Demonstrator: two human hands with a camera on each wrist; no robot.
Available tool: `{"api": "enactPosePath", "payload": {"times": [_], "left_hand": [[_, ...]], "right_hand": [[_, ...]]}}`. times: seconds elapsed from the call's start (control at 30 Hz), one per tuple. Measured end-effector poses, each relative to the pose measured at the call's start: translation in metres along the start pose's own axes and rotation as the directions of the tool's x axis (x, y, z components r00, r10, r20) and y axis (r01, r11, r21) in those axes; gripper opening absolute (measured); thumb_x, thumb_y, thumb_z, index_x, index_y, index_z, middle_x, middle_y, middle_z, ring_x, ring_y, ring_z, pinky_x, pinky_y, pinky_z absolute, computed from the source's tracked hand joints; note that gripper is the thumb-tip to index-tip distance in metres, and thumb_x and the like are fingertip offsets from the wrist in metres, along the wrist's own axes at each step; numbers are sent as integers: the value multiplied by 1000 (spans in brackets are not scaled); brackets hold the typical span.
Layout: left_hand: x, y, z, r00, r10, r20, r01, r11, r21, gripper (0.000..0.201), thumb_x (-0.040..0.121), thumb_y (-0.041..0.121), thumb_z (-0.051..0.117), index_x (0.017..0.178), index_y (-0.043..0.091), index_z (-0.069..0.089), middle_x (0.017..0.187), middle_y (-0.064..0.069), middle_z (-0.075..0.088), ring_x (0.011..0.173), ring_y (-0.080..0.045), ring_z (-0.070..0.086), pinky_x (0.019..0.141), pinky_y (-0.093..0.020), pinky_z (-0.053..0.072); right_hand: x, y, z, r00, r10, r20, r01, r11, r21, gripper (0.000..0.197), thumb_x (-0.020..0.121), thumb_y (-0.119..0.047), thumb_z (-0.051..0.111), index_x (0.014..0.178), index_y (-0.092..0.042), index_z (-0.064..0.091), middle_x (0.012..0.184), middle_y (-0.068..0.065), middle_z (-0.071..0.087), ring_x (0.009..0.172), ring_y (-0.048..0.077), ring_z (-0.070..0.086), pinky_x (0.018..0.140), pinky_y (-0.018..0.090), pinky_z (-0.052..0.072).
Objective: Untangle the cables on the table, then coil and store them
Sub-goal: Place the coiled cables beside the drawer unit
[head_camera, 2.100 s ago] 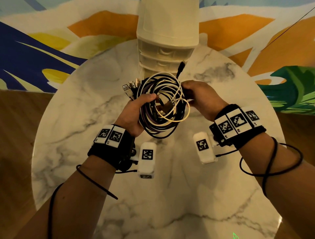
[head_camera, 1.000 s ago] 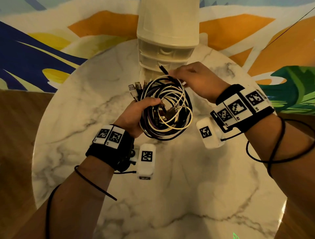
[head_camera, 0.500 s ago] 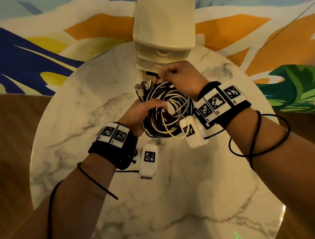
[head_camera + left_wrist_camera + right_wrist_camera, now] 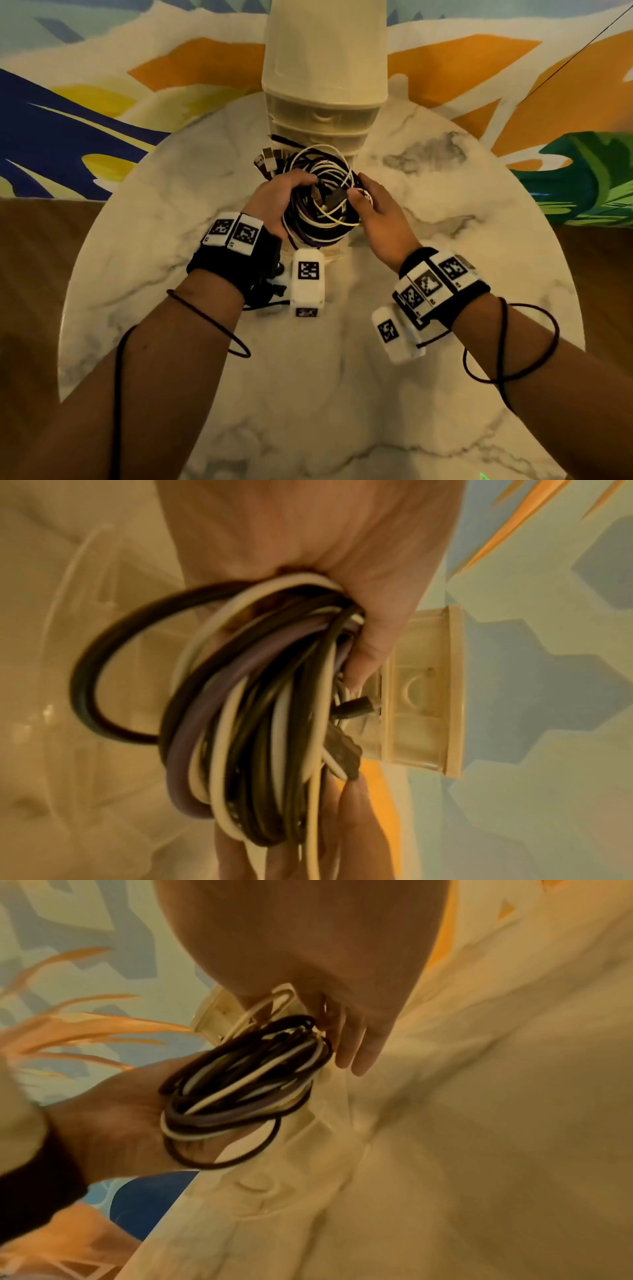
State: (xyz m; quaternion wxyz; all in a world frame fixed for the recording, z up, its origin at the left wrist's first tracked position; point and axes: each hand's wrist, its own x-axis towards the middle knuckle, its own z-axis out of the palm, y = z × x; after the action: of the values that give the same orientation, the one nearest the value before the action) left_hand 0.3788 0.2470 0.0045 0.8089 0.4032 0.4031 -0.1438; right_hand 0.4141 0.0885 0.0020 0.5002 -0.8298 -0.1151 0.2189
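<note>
A coil of black, white and purple cables point(image 4: 317, 224) hangs just above the marble table point(image 4: 342, 394), in front of the drawer unit. My left hand point(image 4: 291, 192) grips the coil's left side, thumb on top and fingers underneath; the left wrist view shows the strands point(image 4: 246, 723) bunched in that hand point(image 4: 308, 547). My right hand point(image 4: 364, 195) pinches the coil's right side, thumb against a dark connector in the middle. In the right wrist view its fingers point(image 4: 352, 1047) lie beside the coil point(image 4: 246, 1085). Several plug ends point(image 4: 267, 161) stick out at the far left.
A cream plastic drawer unit point(image 4: 322, 113) stands at the table's far edge, right behind the coil, and also appears in the left wrist view point(image 4: 421, 691). A bright mural wall lies beyond, with wooden floor around the round table.
My right hand came back from the coil's far side, where it carried a black plug end leftward, and now holds the right side. The left hand kept its grip throughout.
</note>
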Motion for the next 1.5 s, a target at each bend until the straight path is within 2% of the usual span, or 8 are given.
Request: {"api": "enactPosePath", "payload": {"times": [0.17, 0.33, 0.43, 0.6, 0.73, 1.0, 1.3, 1.5], "left_hand": [[2, 4, 0, 1000, -10, 13, 10, 1000, 3, 27, 88, 20, 57, 109, 4, 63, 92, -15, 70, 85, -28, 68, 85, -40, 52], [9, 0, -12, 993, 104, -55, -105, 994, -23, 29, 83, 17, 64, 108, 2, 65, 101, -17, 69, 91, -31, 69, 73, -40, 56], [12, -2, -9, 985, 149, -92, -147, 989, 26, 19, 80, 16, 66, 93, 3, 66, 92, -16, 66, 80, -28, 68, 71, -38, 55], [12, -5, -4, 970, 178, -168, -174, 984, 40, 34, 75, 14, 70, 106, -1, 66, 96, -17, 71, 86, -33, 70, 75, -46, 56], [9, -4, -7, 979, 164, -118, -166, 986, -5, 41, 76, 16, 70, 114, 1, 63, 94, -16, 70, 84, -32, 69, 67, -44, 55], [7, -3, -3, 936, 289, -201, -261, 952, 158, 25, 71, 16, 71, 93, 4, 70, 90, -15, 73, 85, -31, 71, 83, -50, 55], [5, -10, 5, 856, 424, -296, -328, 887, 325, 8, 77, 12, 68, 81, 19, 67, 81, -1, 72, 79, -17, 70, 78, -33, 57], [17, -14, 4, 780, 536, -321, -322, 785, 529, 28, 74, 19, 66, 102, 16, 69, 94, 0, 72, 89, -18, 67, 82, -33, 54]], "right_hand": [[-16, 11, 10, 991, 117, -61, -107, 983, 148, 64, 93, -44, 50, 147, -17, 29, 147, 1, 42, 132, 14, 42, 111, 43, 35], [-32, 26, 17, 989, 94, -111, -73, 982, 176, 32, 91, -44, 48, 121, -36, 55, 116, -6, 56, 107, 19, 58, 96, 47, 48], [-29, 25, 22, 995, 44, -91, -33, 992, 122, 20, 97, -32, 48, 111, -45, 50, 111, -4, 52, 97, 19, 57, 90, 48, 49], [-27, 34, 23, 998, 6, -67, 2, 993, 120, 63, 93, -46, 49, 148, -26, 27, 130, -1, 52, 101, 12, 59, 88, 29, 50], [-25, 36, 20, 997, -6, -78, 12, 997, 70, 60, 98, -35, 44, 151, -18, 21, 127, -4, 47, 97, -1, 52, 88, 13, 39], [-16, 24, 30, 995, -101, -8, 91, 929, -359, 55, 103, -30, 28, 152, -15, 10, 148, 9, 34, 128, 30, 40, 107, 42, 35], [-4, 16, 39, 997, -65, 39, 76, 861, -502, 57, 101, -29, 27, 152, -21, 4, 159, 13, 5, 140, 37, 23, 109, 44, 31], [-4, 18, 38, 995, -91, 41, 99, 901, -423, 64, 101, -28, 32, 152, -14, -5, 160, 9, 0, 143, 30, 19, 113, 39, 29]]}}
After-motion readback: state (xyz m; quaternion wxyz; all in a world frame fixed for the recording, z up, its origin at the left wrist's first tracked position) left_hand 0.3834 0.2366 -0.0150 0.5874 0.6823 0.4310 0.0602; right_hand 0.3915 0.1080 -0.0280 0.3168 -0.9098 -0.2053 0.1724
